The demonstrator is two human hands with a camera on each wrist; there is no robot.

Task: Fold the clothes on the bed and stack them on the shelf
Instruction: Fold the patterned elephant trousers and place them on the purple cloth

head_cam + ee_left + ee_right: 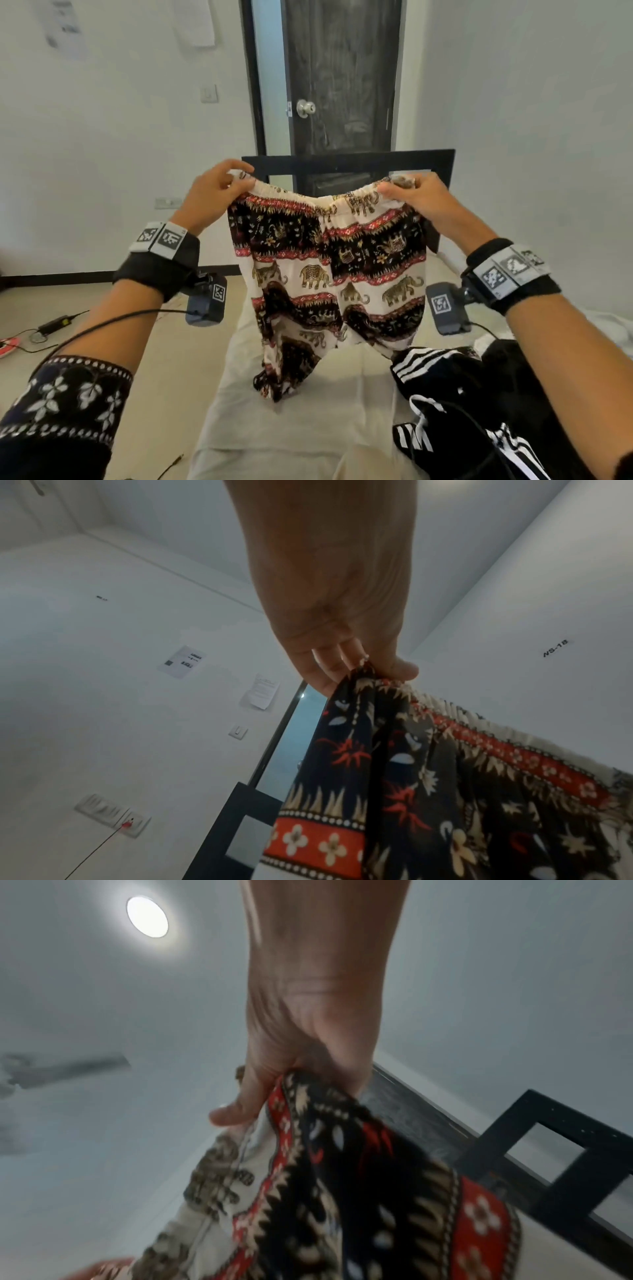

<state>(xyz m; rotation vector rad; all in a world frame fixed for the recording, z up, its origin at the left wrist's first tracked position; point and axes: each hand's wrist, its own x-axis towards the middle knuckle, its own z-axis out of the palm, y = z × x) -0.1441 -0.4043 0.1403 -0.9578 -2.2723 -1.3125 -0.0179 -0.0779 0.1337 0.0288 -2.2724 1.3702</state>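
Elephant-print trousers hang over the bed, my left hand and right hand each pinching a waistband corner — hems dragging on the sheet. Risk: thin cloth slips or legs twist, or snags the black striped clothes alongside.

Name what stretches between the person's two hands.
The elephant-print trousers' elastic waistband spans from left hand to right hand, each gripping one end; the head view shows this best.
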